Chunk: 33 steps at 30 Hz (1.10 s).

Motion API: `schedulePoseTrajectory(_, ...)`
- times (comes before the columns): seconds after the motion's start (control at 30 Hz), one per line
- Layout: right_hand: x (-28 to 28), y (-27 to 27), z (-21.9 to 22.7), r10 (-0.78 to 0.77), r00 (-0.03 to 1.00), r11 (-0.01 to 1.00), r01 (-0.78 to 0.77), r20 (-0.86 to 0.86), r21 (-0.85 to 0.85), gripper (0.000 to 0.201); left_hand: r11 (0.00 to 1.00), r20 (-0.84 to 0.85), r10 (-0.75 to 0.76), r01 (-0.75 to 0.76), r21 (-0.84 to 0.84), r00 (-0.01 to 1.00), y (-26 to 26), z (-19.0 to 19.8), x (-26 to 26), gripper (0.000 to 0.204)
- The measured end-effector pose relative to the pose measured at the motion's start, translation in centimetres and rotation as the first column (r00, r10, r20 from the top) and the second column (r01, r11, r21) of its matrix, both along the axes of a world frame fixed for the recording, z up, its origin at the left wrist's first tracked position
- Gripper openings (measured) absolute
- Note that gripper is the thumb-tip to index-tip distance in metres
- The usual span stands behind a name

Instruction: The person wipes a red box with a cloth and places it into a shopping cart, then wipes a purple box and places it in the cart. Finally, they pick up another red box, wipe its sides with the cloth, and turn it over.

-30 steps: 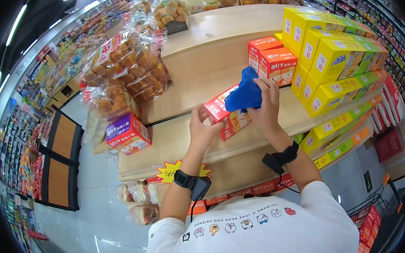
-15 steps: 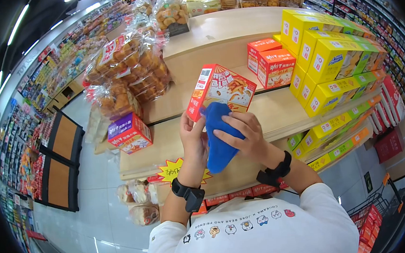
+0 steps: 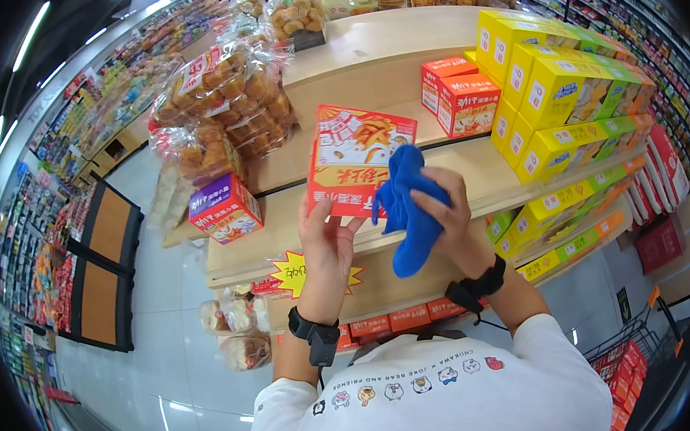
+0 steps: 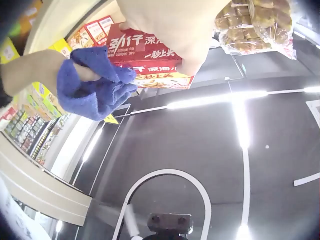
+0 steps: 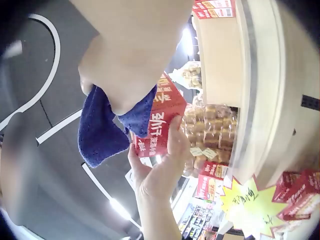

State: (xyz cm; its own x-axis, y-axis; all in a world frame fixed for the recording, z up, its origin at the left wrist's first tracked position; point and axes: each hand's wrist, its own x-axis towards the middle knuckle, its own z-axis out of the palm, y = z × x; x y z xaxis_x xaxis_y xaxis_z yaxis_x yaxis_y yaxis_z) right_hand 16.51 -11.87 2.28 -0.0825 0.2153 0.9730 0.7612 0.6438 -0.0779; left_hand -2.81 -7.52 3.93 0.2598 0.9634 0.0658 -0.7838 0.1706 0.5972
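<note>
A red snack box (image 3: pixel 360 153) is held up over the shelf in the head view, its printed face toward the camera. The left hand (image 3: pixel 326 237) grips its lower left part between thumb and fingers, as the right wrist view also shows around the box (image 5: pixel 159 122). Bunched in the right hand (image 3: pixel 446 216) is a blue cloth (image 3: pixel 413 230), which overlaps the box's lower right corner. Fingers of that hand curl over the cloth. In the left wrist view the cloth (image 4: pixel 95 87) lies against the end of the box (image 4: pixel 145 52).
Two red boxes (image 3: pixel 468 107) stand on the shelf at the right, beside stacked yellow boxes (image 3: pixel 566 93). At the left are bagged breads (image 3: pixel 227 103) and a purple-and-red box (image 3: pixel 225 210). A yellow star-shaped price sign (image 3: pixel 291 275) hangs at the shelf's front edge.
The box has been lifted from low over the shelf and turned, its large printed face now toward the head camera. The cloth has moved from the box's near side to its lower right corner.
</note>
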Motion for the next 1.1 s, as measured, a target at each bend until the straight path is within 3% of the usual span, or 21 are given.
schedulePoseTrajectory(0.13,-1.5,-0.8,0.0,0.192,0.95,0.978,-0.205,-0.246,-0.03,0.045,0.989,0.1,-0.091,0.102,-0.109,0.991,-0.7,-0.8,-0.4,0.047)
schedulePoseTrajectory(0.2,-1.6,-0.7,0.7,0.057,0.958,0.995,-0.077,-0.28,-0.06,0.045,0.959,0.149,-0.156,0.186,-0.215,0.976,-1.9,-0.8,-0.1,0.057)
schedulePoseTrajectory(0.23,-1.8,-0.5,1.0,0.054,0.937,0.994,-0.084,-0.346,-0.074,0.045,0.948,0.166,-0.189,0.224,-0.225,0.968,-2.3,-1.0,0.1,0.061)
schedulePoseTrajectory(0.33,-2.1,0.4,1.0,0.282,0.775,0.929,-0.368,-0.565,-0.041,0.047,0.917,0.176,-0.283,0.32,-0.238,0.943,-3.1,-1.6,-0.1,0.07)
schedulePoseTrajectory(0.43,-1.9,-1.6,1.2,0.104,0.926,0.986,-0.145,-0.363,-0.086,0.042,0.893,0.17,-0.325,0.361,-0.269,0.93,-3.3,-1.7,-0.4,0.068)
schedulePoseTrajectory(0.47,-2.1,-3.0,1.9,0.007,0.967,0.991,-0.041,-0.256,-0.129,0.04,0.83,0.363,-0.42,0.514,-0.216,0.832,-2.9,-2.3,-0.6,0.068)
schedulePoseTrajectory(0.53,-2.3,-4.6,2.3,0.049,0.999,0.989,-0.05,-0.014,-0.141,0.038,0.66,0.68,-0.538,0.75,-0.028,0.499,-1.9,-3.3,-1.1,0.067)
schedulePoseTrajectory(0.63,-2.8,-6.2,2.0,0.025,0.959,0.996,0.001,0.283,-0.09,0.039,0.85,0.285,-0.411,0.477,-0.222,0.866,-1.9,-2.7,0.0,0.066)
schedulePoseTrajectory(0.67,-2.9,-6.7,1.8,0.0,0.93,0.998,0.025,0.367,-0.061,0.04,0.824,0.346,-0.428,0.518,-0.23,0.835,-1.6,-3.2,0.1,0.065)
schedulePoseTrajectory(0.77,-2.4,-8.7,0.5,-0.055,0.979,0.993,0.075,0.198,-0.096,0.037,0.648,0.618,-0.53,0.748,-0.146,0.581,-1.7,-3.7,1.3,0.064)
schedulePoseTrajectory(0.8,-2.2,-9.1,-0.1,-0.085,0.994,0.993,0.089,0.067,-0.073,0.043,0.662,0.58,-0.518,0.724,-0.194,0.629,-2.1,-3.4,2.0,0.06)
schedulePoseTrajectory(0.87,-2.8,-10.9,0.4,-0.277,0.952,0.937,0.237,-0.131,-0.257,0.038,0.592,0.72,-0.51,0.799,-0.103,0.471,-3.2,-3.4,3.9,0.056)
schedulePoseTrajectory(0.9,-2.9,-12.0,1.0,-0.381,0.899,0.889,0.292,-0.216,-0.352,0.036,0.549,0.702,-0.549,0.829,-0.106,0.453,-3.7,-3.6,4.6,0.054)
schedulePoseTrajectory(0.93,-2.1,-13.1,1.9,-0.439,0.891,0.814,0.338,-0.12,-0.472,0.042,0.504,0.685,-0.586,0.857,-0.109,0.433,-4.2,-3.7,5.3,0.052)
schedulePoseTrajectory(0.97,-1.5,-13.8,1.2,-0.436,0.889,0.837,0.345,-0.138,-0.426,0.044,0.458,0.669,-0.621,0.882,-0.113,0.409,-4.6,-3.8,6.0,0.05)
schedulePoseTrajectory(1.0,-0.8,-14.3,0.0,-0.431,0.889,0.858,0.35,-0.155,-0.376,0.046,0.468,0.537,-0.716,0.878,-0.103,0.445,-5.0,-4.9,6.8,0.05)
schedulePoseTrajectory(1.03,-0.2,-14.9,-0.5,-0.421,0.891,0.879,0.354,-0.17,-0.32,0.048,0.431,0.548,-0.689,0.876,-0.216,0.474,-5.8,-4.6,7.6,0.051)
schedulePoseTrajectory(1.07,0.3,-16.0,-0.2,-0.364,0.923,0.889,0.304,-0.127,-0.341,0.049,0.39,0.555,-0.658,0.861,-0.328,0.509,-6.5,-4.3,8.3,0.051)
schedulePoseTrajectory(1.1,0.7,-16.9,-0.3,-0.389,0.906,0.879,0.311,-0.166,-0.361,0.048,0.418,0.461,-0.732,0.865,-0.276,0.501,-7.2,-4.7,9.0,0.05)
